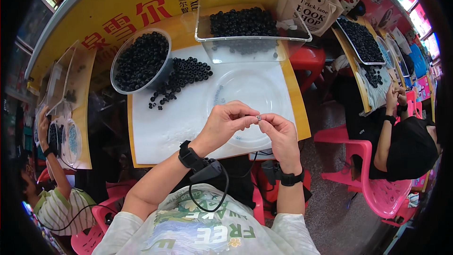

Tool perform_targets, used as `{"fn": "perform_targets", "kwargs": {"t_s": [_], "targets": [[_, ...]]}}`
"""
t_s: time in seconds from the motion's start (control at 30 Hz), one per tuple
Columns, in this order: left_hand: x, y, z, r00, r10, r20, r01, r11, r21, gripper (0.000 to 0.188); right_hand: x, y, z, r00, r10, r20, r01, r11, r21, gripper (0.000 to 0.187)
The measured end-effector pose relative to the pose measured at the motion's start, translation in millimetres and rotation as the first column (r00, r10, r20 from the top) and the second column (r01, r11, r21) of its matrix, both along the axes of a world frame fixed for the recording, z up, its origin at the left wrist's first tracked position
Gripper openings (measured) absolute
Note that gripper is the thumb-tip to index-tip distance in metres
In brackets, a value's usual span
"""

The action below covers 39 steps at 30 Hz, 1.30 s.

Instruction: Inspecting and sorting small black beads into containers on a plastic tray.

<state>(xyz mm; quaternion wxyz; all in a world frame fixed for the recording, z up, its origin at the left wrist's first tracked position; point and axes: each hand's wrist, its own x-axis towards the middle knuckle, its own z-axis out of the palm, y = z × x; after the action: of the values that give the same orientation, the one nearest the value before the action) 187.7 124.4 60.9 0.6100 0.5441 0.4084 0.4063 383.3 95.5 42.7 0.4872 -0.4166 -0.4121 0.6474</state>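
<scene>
Over the round clear plastic dish [278, 82], my left hand [225, 125] and my right hand [283, 137] meet fingertip to fingertip. Both are closed in a pinch on a tiny greyish, shiny piece [259, 118], too small to name. Small pale blue pieces [218, 95] lie in the dish, some next to my left hand. Beyond it, a loose pile of small black ring-shaped parts [191, 73] spreads across the white sheet [155, 130]. My finger pads hide much of what I hold.
A round tub [113, 73] of black parts stands at the far left, a clear rectangular bin [250, 39] at the back. Behind it is a beige tote bag [309, 2]. Co-workers sit either side; pink chairs [354, 151] stand at right. Cables hang near my wrists.
</scene>
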Motion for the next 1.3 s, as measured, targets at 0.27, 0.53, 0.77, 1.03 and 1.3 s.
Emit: {"fn": "perform_targets", "kwargs": {"t_s": [0.27,0.53,0.77,1.03,1.3], "targets": [[7.6,5.0,-11.5,0.988,0.116,0.106,-0.088,0.968,-0.236,0.015,-18.6,0.5,8.8,0.817,-0.36,0.449,0.192,0.906,0.377,0.017],[6.3,7.0,-11.7,0.963,0.102,0.248,0.004,0.92,-0.393,0.018,-20.8,1.2,16.9,0.663,-0.525,0.533,0.112,0.774,0.623,0.018],[-2.7,4.9,-9.8,0.856,0.123,0.503,0.257,0.742,-0.619,0.018,-20.9,1.7,5.4,0.598,-0.633,0.491,0.014,0.621,0.784,0.02],[-3.3,1.6,-12.6,0.863,0.105,0.493,0.241,0.773,-0.586,0.015,-16.3,0.4,9.4,0.514,-0.652,0.558,-0.173,0.559,0.811,0.016],[2.0,1.5,-10.8,0.929,0.029,0.368,0.137,0.898,-0.418,0.023,-15.1,-3.4,10.5,0.601,-0.447,0.663,-0.099,0.782,0.616,0.006]]}}
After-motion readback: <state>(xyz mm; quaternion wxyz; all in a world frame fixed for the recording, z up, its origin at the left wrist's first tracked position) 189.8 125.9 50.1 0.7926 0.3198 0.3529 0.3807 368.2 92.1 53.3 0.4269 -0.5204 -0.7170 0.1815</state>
